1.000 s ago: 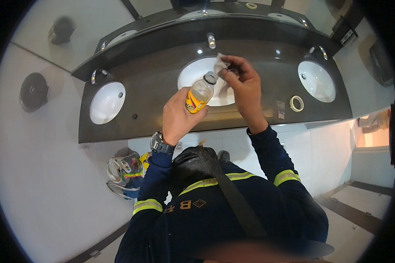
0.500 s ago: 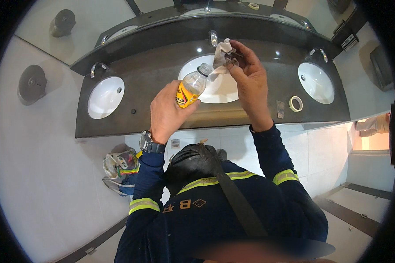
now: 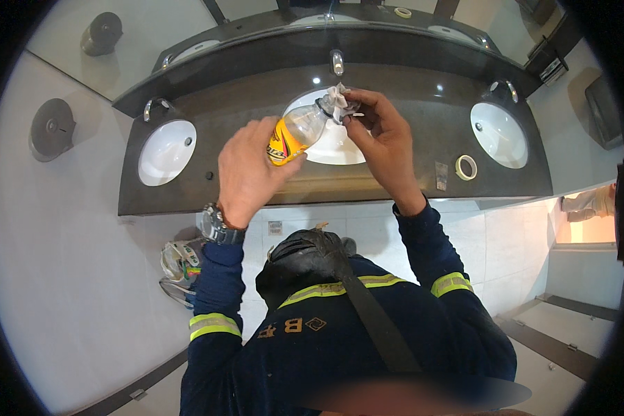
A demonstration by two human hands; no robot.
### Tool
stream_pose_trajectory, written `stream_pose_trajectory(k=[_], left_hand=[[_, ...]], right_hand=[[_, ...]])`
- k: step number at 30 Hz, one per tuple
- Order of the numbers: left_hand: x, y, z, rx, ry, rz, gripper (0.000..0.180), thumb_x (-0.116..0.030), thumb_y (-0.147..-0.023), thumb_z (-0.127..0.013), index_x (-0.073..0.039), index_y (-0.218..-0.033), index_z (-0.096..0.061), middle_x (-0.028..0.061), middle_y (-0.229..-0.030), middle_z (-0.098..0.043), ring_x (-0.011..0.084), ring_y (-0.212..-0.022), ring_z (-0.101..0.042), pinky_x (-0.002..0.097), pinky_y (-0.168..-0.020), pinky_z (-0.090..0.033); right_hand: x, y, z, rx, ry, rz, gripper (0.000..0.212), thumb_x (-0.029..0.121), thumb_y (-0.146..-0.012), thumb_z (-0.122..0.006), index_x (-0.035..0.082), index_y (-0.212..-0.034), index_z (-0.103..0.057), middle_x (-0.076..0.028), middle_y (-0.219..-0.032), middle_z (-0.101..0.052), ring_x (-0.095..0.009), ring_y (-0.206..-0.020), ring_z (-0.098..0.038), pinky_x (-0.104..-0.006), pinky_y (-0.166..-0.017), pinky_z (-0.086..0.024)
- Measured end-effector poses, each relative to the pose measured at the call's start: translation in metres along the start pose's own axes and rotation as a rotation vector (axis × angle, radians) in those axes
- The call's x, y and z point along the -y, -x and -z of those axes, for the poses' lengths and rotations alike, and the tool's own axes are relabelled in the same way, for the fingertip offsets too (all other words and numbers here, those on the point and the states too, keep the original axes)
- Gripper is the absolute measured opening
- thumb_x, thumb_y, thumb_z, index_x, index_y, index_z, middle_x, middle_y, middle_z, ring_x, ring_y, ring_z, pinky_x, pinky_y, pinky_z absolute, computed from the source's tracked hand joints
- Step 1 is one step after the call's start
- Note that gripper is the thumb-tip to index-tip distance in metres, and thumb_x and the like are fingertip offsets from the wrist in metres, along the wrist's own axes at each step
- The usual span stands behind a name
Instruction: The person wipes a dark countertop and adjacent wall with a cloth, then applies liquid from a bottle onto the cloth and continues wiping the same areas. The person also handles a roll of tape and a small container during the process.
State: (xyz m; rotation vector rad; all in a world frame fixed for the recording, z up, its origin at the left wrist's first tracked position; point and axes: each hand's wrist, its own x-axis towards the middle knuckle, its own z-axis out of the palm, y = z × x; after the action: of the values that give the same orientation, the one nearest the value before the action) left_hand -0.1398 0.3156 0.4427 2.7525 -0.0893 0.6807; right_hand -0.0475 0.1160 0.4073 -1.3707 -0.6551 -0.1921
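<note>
I see the clear plastic bottle with a yellow wrap label (image 3: 291, 139) held tilted over the near left part of the oval white middle basin (image 3: 334, 147), its neck toward the far right. The bare left hand (image 3: 246, 165) is clamped around its labelled body, a dark chunky wristwatch (image 3: 218, 225) just behind. At the bottle's mouth, the bare right hand (image 3: 381, 128) pinches a crumpled whitish tissue (image 3: 337, 97) between thumb and fingers; I can't tell whether any of it sits inside the neck. The hands are near each other but apart. Beyond the basin stands a curved chrome tap (image 3: 337, 64). On the dark glossy counter (image 3: 243, 104) to the right, I make out a small flat translucent piece (image 3: 441, 176) just beside a cream roll of tape (image 3: 457, 170), with an oval white right basin (image 3: 509, 142) farther off. To the left lie a small dark round object (image 3: 209, 175) and an oval white left basin (image 3: 166, 159). Below the counter's left end, a whitish see-through bag (image 3: 179, 260) rests on the floor.
</note>
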Motion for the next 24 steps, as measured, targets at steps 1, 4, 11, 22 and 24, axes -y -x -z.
stream_pose_trajectory(k=[1,4,11,22,24], left_hand=[[0.000,-0.003,0.005,0.023,-0.029,-0.007,0.054,-0.034,-0.073,-0.085,-0.007,-0.115,-0.064,0.0132,-0.096,-0.066,0.0355,-0.089,-0.066,0.0435,-0.076,-0.052],[0.002,-0.010,0.016,0.085,-0.129,-0.039,0.055,-0.032,-0.072,-0.085,-0.009,-0.117,-0.064,0.0108,-0.096,-0.064,0.0327,-0.091,-0.064,0.0439,-0.075,-0.051],[0.012,-0.006,0.018,0.194,-0.227,-0.019,0.054,-0.029,-0.071,-0.084,-0.009,-0.117,-0.065,0.0102,-0.095,-0.064,0.0324,-0.089,-0.064,0.0437,-0.076,-0.051],[0.014,-0.002,-0.002,0.322,-0.281,0.066,0.060,-0.031,-0.068,-0.084,-0.008,-0.121,-0.066,0.0123,-0.094,-0.065,0.0334,-0.087,-0.066,0.0428,-0.076,-0.053],[0.014,-0.003,-0.003,0.335,-0.282,0.066,0.060,-0.030,-0.068,-0.084,-0.008,-0.122,-0.066,0.0124,-0.095,-0.066,0.0331,-0.087,-0.067,0.0423,-0.076,-0.053]], right_hand=[[0.000,0.000,0.001,0.001,-0.035,-0.064,0.030,-0.001,-0.090,-0.065,0.000,-0.120,-0.063,-0.008,-0.107,-0.070,-0.014,-0.096,-0.068,-0.0280,-0.089,-0.054],[-0.003,-0.001,0.002,0.015,-0.150,-0.158,0.025,0.000,-0.091,-0.065,-0.001,-0.116,-0.063,-0.008,-0.106,-0.070,-0.013,-0.095,-0.068,-0.0275,-0.088,-0.055],[-0.042,0.003,-0.001,0.104,-0.277,-0.319,0.023,0.002,-0.093,-0.064,-0.005,-0.115,-0.061,-0.010,-0.103,-0.070,-0.013,-0.093,-0.067,-0.0278,-0.086,-0.056],[-0.086,0.011,0.002,0.159,-0.458,-0.527,0.024,0.004,-0.095,-0.064,-0.005,-0.117,-0.059,-0.011,-0.106,-0.067,-0.015,-0.099,-0.067,-0.0284,-0.091,-0.059],[-0.088,0.013,0.003,0.139,-0.480,-0.561,0.025,0.004,-0.095,-0.064,-0.005,-0.118,-0.058,-0.011,-0.107,-0.066,-0.015,-0.099,-0.066,-0.0280,-0.091,-0.059]])
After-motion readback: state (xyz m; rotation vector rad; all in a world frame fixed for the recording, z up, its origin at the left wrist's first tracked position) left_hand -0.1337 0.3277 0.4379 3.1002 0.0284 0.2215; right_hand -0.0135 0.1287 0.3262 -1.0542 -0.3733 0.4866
